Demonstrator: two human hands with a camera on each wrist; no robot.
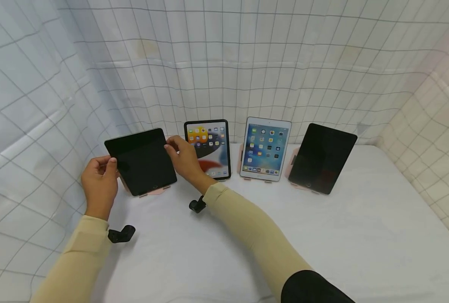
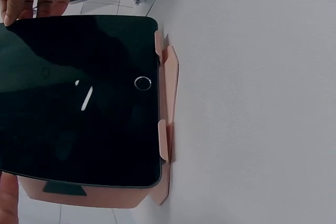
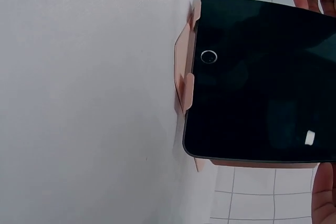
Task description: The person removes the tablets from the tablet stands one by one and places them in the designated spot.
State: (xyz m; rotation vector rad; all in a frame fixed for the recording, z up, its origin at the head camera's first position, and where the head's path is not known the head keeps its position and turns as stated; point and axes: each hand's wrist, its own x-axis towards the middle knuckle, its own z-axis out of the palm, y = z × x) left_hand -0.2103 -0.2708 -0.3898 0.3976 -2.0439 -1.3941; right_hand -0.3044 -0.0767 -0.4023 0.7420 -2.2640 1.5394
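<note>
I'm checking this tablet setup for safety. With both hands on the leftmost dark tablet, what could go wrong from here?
The dark tablet sits only on the small lips of its pink stand, so it might slip off if tilted. The right hand is close to the lit black-framed tablet and may knock it over. The left hand grips only the edge, a weak hold.

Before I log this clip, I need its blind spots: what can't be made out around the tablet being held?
- Head view: the pink stand is mostly hidden behind the dark tablet.
- Left wrist view: the left hand is cut off by the frame edge.
- Right wrist view: the right hand is cropped at the corner.
- Head view: icons on the lit tablet are too small to read.
</note>
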